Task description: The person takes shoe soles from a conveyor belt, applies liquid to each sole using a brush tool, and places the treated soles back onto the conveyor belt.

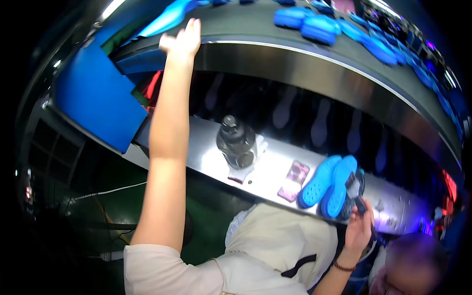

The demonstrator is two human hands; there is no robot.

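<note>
My left hand reaches out over the dark belt at the top, its fingers stretched and apart, with nothing visible in it. Just beyond its fingertips lies a shiny blue sole-shaped piece. Low on the right, my right hand is closed on a small dark-handled tool with a pale grey part; its exact kind is unclear. Beside that tool, a pair of blue insoles with dotted holes rests on the metal ledge.
On the ledge stand a dark bottle and a pink patterned phone-like item. Several blue pieces lie along the curved belt. A blue panel is at the left. Another person's head is close by at lower right.
</note>
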